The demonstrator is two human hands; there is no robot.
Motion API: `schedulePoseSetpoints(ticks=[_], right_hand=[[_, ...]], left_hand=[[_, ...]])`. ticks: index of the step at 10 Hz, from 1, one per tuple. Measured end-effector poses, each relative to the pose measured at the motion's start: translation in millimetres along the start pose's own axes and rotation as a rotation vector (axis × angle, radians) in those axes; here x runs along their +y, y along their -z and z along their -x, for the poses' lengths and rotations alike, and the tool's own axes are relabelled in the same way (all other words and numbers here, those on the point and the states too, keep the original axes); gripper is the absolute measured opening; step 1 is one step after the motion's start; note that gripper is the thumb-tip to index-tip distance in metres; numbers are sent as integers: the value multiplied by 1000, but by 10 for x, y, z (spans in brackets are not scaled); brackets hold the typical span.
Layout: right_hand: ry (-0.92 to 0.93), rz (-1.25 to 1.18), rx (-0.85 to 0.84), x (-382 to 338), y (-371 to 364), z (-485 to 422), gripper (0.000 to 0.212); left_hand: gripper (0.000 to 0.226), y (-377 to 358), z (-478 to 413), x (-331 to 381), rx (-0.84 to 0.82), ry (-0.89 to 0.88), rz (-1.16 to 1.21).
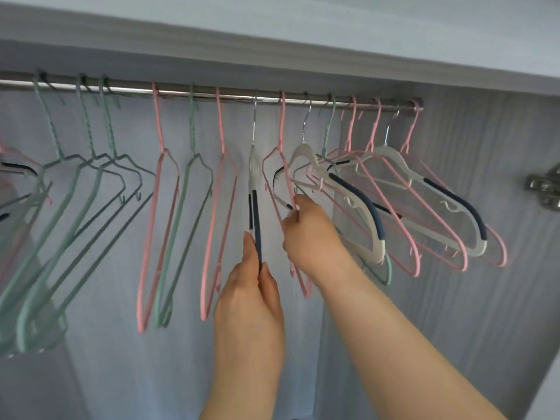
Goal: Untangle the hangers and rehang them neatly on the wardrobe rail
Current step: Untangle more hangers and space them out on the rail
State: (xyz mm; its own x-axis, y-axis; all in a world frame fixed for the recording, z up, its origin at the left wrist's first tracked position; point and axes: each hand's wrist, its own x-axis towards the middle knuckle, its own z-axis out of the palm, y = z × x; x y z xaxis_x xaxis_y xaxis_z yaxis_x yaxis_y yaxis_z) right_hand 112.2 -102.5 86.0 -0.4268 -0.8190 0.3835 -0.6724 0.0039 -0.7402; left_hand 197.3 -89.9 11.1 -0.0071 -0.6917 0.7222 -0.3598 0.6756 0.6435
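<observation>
A steel wardrobe rail point(236, 97) runs across the top with several pink, green and white hangers on it. My left hand point(251, 295) pinches the navy-padded lower end of a white hanger point(254, 177) that hangs edge-on at the middle. My right hand point(312, 234) grips the wire of a pink hanger point(280, 156) just to its right. Beyond that, a white hanger with a navy pad point(357, 201), a green hanger point(328, 131) and pink hangers point(403, 213) overlap in a tangle.
Green hangers point(75, 207) crowd the rail's left part, then a pink, green and pink one point(218, 222) hang apart. A shelf board point(272, 34) sits above the rail. The right side wall point(485, 268) carries a metal door hinge point(545, 189).
</observation>
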Motion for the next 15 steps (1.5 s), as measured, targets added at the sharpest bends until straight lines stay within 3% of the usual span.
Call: schedulePoseSetpoints(ticks=[1, 2, 3, 5, 7, 9, 12, 15], right_hand=[[112, 223, -101, -53, 95, 188, 38], [375, 456, 26, -66, 390, 420, 44], [442, 383, 205, -18, 770, 408, 40], [172, 236, 69, 383, 759, 127, 44], [82, 70, -29, 574, 613, 100, 40], [29, -321, -50, 604, 713, 192, 17], [-165, -754, -124, 616, 729, 168, 33], [-115, -826, -121, 562, 562, 215, 17]], left_hand=[[50, -58, 41, 48, -20, 58, 10], [51, -52, 103, 95, 7, 55, -22], [57, 5, 122, 148, 9, 80, -56], [36, -82, 215, 423, 73, -184, 96], [34, -353, 390, 659, -10, -308, 159], [40, -487, 459, 691, -134, -197, 156], [33, -655, 198, 610, -169, -47, 163], [32, -628, 148, 486, -113, 4, 250]])
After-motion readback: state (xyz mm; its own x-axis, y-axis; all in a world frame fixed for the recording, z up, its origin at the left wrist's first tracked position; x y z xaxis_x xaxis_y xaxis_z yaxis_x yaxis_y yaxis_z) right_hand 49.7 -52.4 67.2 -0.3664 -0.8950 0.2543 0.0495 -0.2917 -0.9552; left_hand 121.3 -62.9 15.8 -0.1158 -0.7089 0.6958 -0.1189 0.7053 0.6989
